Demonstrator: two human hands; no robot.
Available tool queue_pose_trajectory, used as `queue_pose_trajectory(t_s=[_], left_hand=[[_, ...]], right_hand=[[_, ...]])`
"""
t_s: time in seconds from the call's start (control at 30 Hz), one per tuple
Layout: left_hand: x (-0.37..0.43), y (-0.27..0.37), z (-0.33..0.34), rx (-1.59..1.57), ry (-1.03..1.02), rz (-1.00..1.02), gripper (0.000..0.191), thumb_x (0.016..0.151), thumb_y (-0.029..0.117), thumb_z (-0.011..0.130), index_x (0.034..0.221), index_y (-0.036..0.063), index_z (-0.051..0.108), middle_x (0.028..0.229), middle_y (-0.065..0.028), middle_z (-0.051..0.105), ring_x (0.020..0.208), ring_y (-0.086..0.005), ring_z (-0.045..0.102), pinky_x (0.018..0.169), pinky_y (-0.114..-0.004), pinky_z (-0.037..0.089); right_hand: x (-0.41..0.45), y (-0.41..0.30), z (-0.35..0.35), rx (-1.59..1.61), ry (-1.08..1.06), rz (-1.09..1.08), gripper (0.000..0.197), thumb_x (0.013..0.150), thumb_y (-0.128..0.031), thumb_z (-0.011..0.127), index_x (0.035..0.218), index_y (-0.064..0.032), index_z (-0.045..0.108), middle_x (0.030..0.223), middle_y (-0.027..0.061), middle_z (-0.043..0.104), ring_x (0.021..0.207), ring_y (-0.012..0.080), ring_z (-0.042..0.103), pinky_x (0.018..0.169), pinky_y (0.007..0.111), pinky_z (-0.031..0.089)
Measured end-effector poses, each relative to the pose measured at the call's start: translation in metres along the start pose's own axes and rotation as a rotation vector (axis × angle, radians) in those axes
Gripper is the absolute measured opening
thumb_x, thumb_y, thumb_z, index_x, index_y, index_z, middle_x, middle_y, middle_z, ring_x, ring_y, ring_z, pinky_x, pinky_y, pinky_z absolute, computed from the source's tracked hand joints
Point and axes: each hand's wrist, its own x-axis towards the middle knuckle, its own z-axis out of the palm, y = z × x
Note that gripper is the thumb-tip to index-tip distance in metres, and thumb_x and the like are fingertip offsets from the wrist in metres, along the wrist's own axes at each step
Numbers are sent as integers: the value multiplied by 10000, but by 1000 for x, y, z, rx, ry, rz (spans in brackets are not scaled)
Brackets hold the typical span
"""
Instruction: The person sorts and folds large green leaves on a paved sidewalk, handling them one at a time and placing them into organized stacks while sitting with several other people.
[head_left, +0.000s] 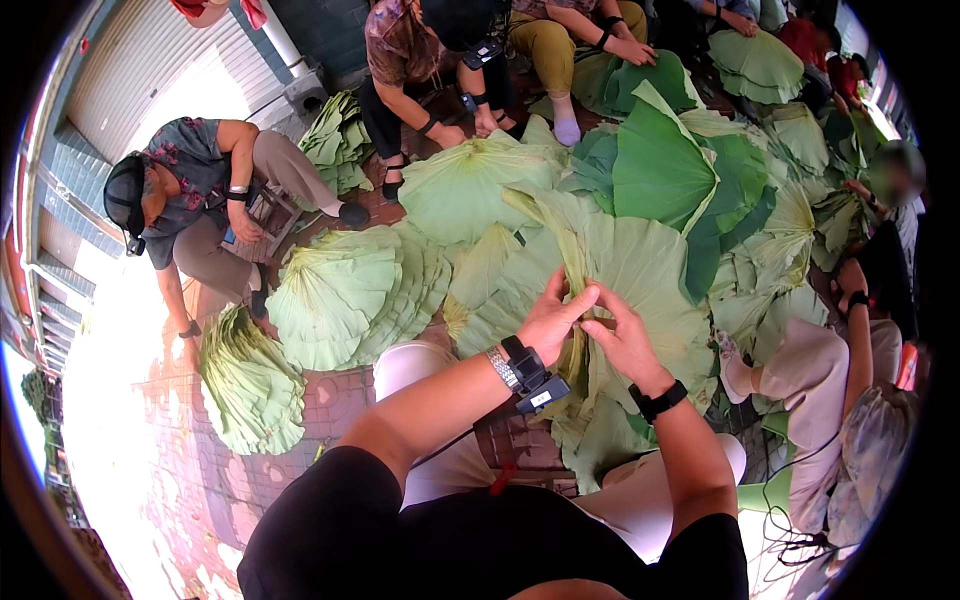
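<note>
A large pale green lotus leaf (637, 262) is gathered between my two hands in front of my knees. My left hand (551, 315) grips its folded, bunched edge, thumb on top. Close beside it, my right hand (619, 330) pinches the same fold with thumb and fingers, and the thumbs nearly meet. The folded strip rises above my hands and hangs below them. Under and behind it lie more lotus leaves (499, 300). A darker green lotus leaf (656, 169) stands up just beyond the held one.
Fanned stacks of leaves lie to the left, one wide (337, 292), one narrow (251, 390). A person (187, 180) sits on a low stool there. Several other people work across the pile and at right. Black cables (799, 544) lie on the brick paving (172, 450) at lower right.
</note>
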Motion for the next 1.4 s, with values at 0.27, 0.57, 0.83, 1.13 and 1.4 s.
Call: queue_pose_trajectory(t_s=[0.27,0.57,0.83,1.13,1.4], left_hand=[[-1,-1,-1,-84,37,27,681,773,215,761,1287,72,338,1169,-71,488,1044,-182,516,858,-360,461],[-8,-1,-9,-89,97,-4,473,814,-53,566,1241,71,405,1093,-77,567,989,-196,566,837,-369,478],[-1,7,-15,-144,162,-21,503,792,-89,510,1260,56,397,1089,-110,557,950,-247,583,792,-403,506],[4,23,-18,-164,220,47,415,794,-60,523,1182,82,481,1085,-92,580,963,-256,582,818,-433,498],[9,34,-32,-166,249,104,389,788,-38,536,1160,74,509,1066,-73,587,963,-262,577,830,-428,486]], right_hand=[[-4,-9,3,-229,103,-139,368,939,-96,462,1301,-33,433,1049,181,593,1004,196,581,799,290,478],[-1,1,13,-174,326,-90,274,942,-94,390,1190,-15,473,671,104,461,594,163,430,593,288,408],[6,17,-2,-155,346,40,302,896,-72,438,1188,-17,493,834,105,592,732,169,525,704,284,442],[7,29,-69,1171,792,95,210,959,-125,404,1134,-62,502,1153,60,562,1027,183,530,883,350,425],[3,47,-64,862,891,585,125,922,-135,501,1043,-159,525,991,-26,580,867,113,545,785,303,446]])
